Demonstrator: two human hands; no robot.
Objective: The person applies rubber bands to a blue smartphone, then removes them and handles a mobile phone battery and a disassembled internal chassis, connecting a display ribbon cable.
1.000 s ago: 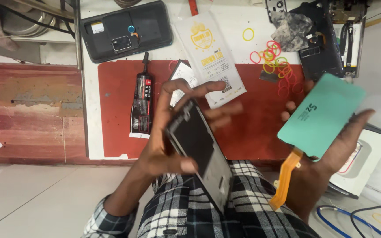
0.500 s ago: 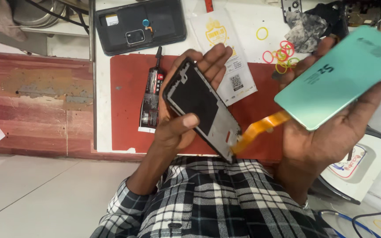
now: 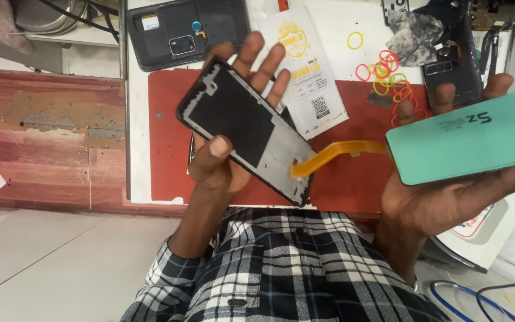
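Note:
My left hand (image 3: 227,161) grips a black phone frame (image 3: 242,128), tilted, with its inner side facing me, thumb on its near edge and fingers behind it. My right hand (image 3: 448,191) holds a teal phone back cover (image 3: 469,140) from underneath, fingertips showing above its far edge. An orange flex ribbon (image 3: 335,152) runs between the frame's lower right corner and the teal cover. Both parts are held above a red work mat (image 3: 168,131), and my checked sleeves show below.
On the bench behind lie a dark phone back with camera openings (image 3: 189,27), a white and yellow packet (image 3: 308,77), several coloured rubber bands (image 3: 385,74), crumpled foil (image 3: 415,33) and dark phone parts (image 3: 457,65). A white device (image 3: 478,235) and cables (image 3: 484,295) sit at lower right.
The two parts have been drawn further apart, stretching the orange ribbon out. The frame has tipped flatter toward me and the teal cover has swung lower and to the right.

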